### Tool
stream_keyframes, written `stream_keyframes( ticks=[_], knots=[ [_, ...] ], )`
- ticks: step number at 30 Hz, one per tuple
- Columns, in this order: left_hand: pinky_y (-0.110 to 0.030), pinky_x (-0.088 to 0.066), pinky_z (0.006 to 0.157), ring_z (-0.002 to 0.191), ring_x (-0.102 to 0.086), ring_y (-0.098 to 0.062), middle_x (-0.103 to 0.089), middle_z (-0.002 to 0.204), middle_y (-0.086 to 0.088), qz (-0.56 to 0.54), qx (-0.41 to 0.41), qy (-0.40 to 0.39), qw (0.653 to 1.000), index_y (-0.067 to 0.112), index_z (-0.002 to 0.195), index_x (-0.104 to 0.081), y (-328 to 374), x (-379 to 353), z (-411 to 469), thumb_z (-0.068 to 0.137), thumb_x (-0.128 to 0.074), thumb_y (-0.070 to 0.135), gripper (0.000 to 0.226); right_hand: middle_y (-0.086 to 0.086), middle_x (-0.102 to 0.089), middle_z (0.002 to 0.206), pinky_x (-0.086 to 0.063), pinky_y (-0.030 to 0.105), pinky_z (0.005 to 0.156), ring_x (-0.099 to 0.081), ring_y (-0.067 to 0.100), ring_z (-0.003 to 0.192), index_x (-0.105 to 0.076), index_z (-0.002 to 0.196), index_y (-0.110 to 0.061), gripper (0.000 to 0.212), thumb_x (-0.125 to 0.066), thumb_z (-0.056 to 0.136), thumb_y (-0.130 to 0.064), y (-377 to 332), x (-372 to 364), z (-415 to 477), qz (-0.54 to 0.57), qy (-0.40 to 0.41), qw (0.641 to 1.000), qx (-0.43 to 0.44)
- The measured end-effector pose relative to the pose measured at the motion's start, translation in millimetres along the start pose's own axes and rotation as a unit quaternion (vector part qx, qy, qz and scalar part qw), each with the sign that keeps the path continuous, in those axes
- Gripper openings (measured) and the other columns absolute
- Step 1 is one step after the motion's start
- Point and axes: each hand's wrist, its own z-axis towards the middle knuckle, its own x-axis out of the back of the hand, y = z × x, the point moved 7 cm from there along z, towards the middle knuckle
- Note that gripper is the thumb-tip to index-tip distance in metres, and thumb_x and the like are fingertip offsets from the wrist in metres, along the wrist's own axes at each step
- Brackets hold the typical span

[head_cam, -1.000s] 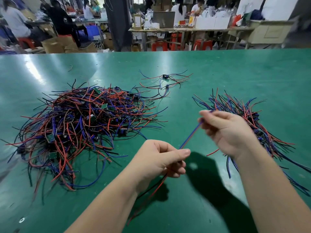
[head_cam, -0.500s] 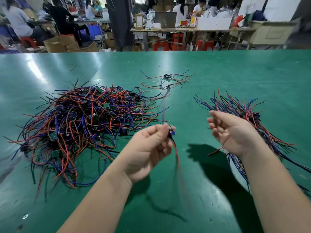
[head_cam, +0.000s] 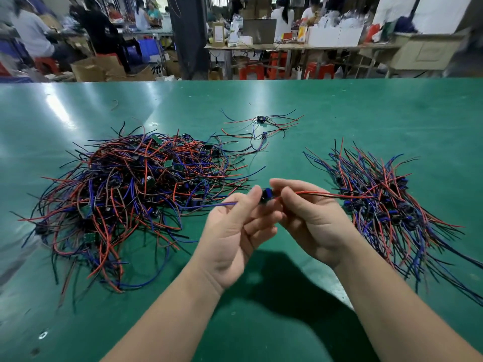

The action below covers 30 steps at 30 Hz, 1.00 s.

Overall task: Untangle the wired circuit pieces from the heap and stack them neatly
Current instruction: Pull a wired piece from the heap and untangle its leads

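Nearest the camera, two bare forearms reach up over the green desk (head_cam: pixel 366 113) and meet at a small dark blue circuit piece (head_cam: pixel 267 195), held in the air above it. The left hand (head_cam: pixel 235 236), just left of the circuit piece, pinches it between thumb and forefinger, the other fingers loosely curled below. The right hand (head_cam: pixel 311 220), just right of it, pinches its other side, where the leads come out. A blue wire (head_cam: pixel 209 205) runs left from the circuit piece over the left hand; a red and a black wire (head_cam: pixel 326 194) run right from it over the right hand.

Left of the circuit piece lies the big tangled heap (head_cam: pixel 136 194) of red, blue and black wires with small green boards among them. Right of it lies the sorted stack (head_cam: pixel 379 202), its wires roughly aligned and fanning out at both ends. Beyond the circuit piece, a few loose wired pieces (head_cam: pixel 261 126) lie apart from both piles. Farther still, past the desk's edge, seated people, red stools (head_cam: pixel 251 70) and cardboard boxes (head_cam: pixel 88 70) fill a workshop.
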Motion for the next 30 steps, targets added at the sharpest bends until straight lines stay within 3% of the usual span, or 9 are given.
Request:
stream_keyframes(
  ticks=[3,4,7,10,13,18,23,26,30],
  knots=[
    [-0.018,-0.052,0.044,0.055,-0.068,-0.009,-0.075,0.077,-0.006,0.051,-0.004,-0.053,0.997,0.021,0.076,-0.070,-4.5,-4.3,-0.8,0.064,-0.071,0.033,0.017,0.000,-0.064,0.059,-0.048,0.016,0.048,-0.057,0.007,0.049,-0.077,0.067,-0.012,0.014,-0.074,0.055,-0.019,-5.0,11.0,2.0,0.041,0.055,0.997,0.020],
    [-0.019,-0.052,0.047,0.058,-0.069,-0.009,-0.075,0.084,-0.005,0.067,-0.001,-0.087,0.994,0.026,0.076,-0.074,-4.6,-8.4,-2.4,0.067,-0.072,0.030,0.010,-0.001,-0.061,0.057,-0.046,0.016,0.045,-0.054,0.006,0.047,-0.077,0.070,-0.013,0.018,-0.077,0.053,-0.021,-7.1,13.9,2.6,0.052,0.055,0.997,0.019],
    [-0.019,-0.055,0.054,0.071,-0.071,-0.011,-0.074,0.100,-0.003,0.136,0.029,-0.164,0.977,0.027,0.095,-0.076,-8.1,-13.9,-6.6,0.078,-0.075,0.018,0.019,-0.002,-0.055,0.059,-0.042,0.014,0.042,-0.048,0.005,0.046,-0.078,0.090,-0.017,0.052,-0.093,0.042,-0.029,-12.4,17.0,3.1,0.072,0.007,0.997,-0.002],
    [-0.023,-0.055,0.051,0.068,-0.071,-0.015,-0.075,0.095,-0.007,0.136,0.078,-0.127,0.979,0.017,0.092,-0.077,-11.6,-6.0,-1.7,0.074,-0.070,0.032,0.025,-0.002,-0.058,0.064,-0.047,0.015,0.049,-0.051,0.005,0.051,-0.070,0.108,-0.014,0.057,-0.088,0.056,-0.026,-16.2,19.3,0.0,0.062,-0.046,0.997,-0.020],
    [-0.024,-0.055,0.051,0.061,-0.070,-0.017,-0.074,0.080,-0.009,0.170,0.082,-0.063,0.980,0.011,0.077,-0.077,-11.1,6.5,3.2,0.054,-0.071,0.051,0.047,0.001,-0.062,0.066,-0.046,0.019,0.057,-0.057,0.008,0.056,-0.061,0.115,-0.012,0.044,-0.067,0.072,-0.013,-10.4,20.7,-1.8,-0.077,-0.027,0.996,-0.031],
    [-0.019,-0.045,0.050,0.058,-0.061,-0.018,-0.070,0.065,-0.010,0.303,-0.004,-0.001,0.953,0.010,0.070,-0.076,-7.1,16.9,5.7,0.053,-0.080,0.039,0.034,0.002,-0.061,0.061,-0.041,0.017,0.050,-0.052,0.009,0.050,-0.059,0.109,-0.013,0.039,-0.070,0.075,0.002,-1.6,24.1,-0.9,-0.278,0.060,0.958,-0.016],
    [-0.022,-0.053,0.050,0.056,-0.068,-0.016,-0.071,0.068,-0.013,0.253,0.014,0.012,0.967,0.006,0.070,-0.075,-9.0,19.3,8.7,0.064,-0.075,0.025,0.020,0.004,-0.064,0.060,-0.043,0.016,0.049,-0.056,0.010,0.051,-0.063,0.092,-0.008,0.022,-0.070,0.074,0.003,-0.3,33.7,-2.0,-0.231,0.082,0.967,-0.063],
    [-0.023,-0.053,0.051,0.058,-0.068,-0.017,-0.071,0.069,-0.013,0.257,0.015,0.010,0.966,0.006,0.069,-0.074,-10.6,18.9,8.5,0.076,-0.072,0.015,0.011,0.006,-0.068,0.065,-0.043,0.015,0.048,-0.060,0.010,0.053,-0.063,0.092,-0.007,0.017,-0.066,0.079,0.003,3.3,36.7,-3.6,-0.213,0.079,0.968,-0.106],
    [-0.021,-0.051,0.049,0.056,-0.067,-0.018,-0.071,0.068,-0.013,0.291,0.032,-0.011,0.956,0.005,0.068,-0.070,-16.7,14.9,4.9,0.079,-0.072,0.010,0.012,0.003,-0.071,0.065,-0.040,0.011,0.045,-0.060,0.004,0.050,-0.060,0.086,-0.008,0.009,-0.056,0.089,-0.001,-7.3,53.7,-1.4,-0.165,0.151,0.970,-0.099]
  ],
)
